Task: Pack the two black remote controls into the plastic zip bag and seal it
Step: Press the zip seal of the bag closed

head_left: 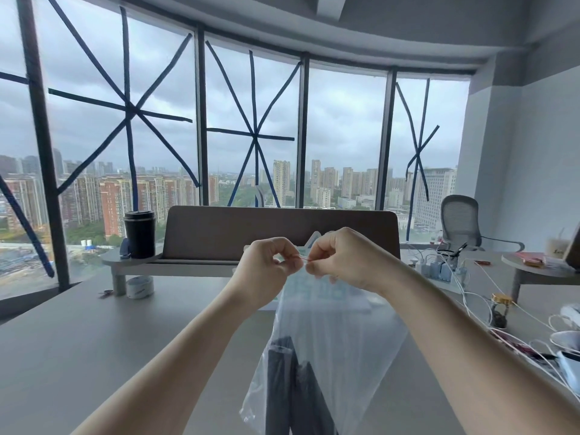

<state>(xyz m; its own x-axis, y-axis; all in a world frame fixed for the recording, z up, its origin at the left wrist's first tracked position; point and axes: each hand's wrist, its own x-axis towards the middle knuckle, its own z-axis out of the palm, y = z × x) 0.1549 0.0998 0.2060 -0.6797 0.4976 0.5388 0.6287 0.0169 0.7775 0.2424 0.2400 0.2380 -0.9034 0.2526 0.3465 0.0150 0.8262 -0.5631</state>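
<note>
Above the tabletop (94,340), dead centre of my view, I have the plastic zip bag (332,334) hanging in the air by its top edge. My left hand (266,262) sits at about nine o'clock of the bag's mouth and my right hand (342,259) at three o'clock, the two nearly touching. Each is pinched shut on the zip strip (302,257), thumb against forefinger, with a short red-tinged stretch of the strip showing between them.

Both black remote controls are already inside. They hang upright at the bottom of the bag, towards six o'clock: one remote (281,384) stands higher on the left, the other remote (314,403) is just beside it on the right and lower. Their lower ends run off the frame, so I cannot tell how they rest against the bottom seam.

I judge the packing step done and the sealing step in hand. How much of the strip is already pressed closed I cannot tell; my fingers hide most of it.

Next, I think, I must press the two tracks together and run the pinch outward along the strip, towards nine and three o'clock, while keeping the bag's mouth level and taut. The weight of the remotes pulls the film down, so a slack grip could let the tracks slip out of line.
</note>
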